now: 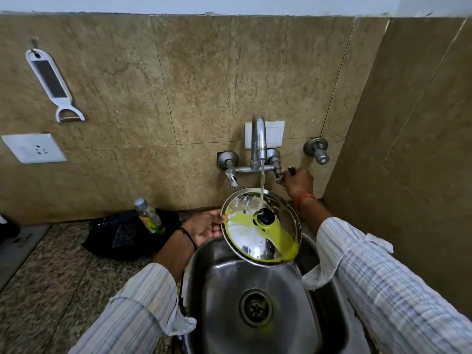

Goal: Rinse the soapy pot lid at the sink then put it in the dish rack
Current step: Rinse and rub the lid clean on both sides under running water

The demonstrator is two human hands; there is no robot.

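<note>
Your left hand (204, 227), palm up, fingers pinching the rim, holds the pot lid (260, 227) tilted over the sink (255, 302). Turn it so the stream (262, 182) just above sweeps off the yellow-green soap (284, 242). Right hand (297, 180) reaches up, fingers curled round the tap handle (281, 176).

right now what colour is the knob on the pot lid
Black, on the pot lid knob; clearest in the head view.
</note>
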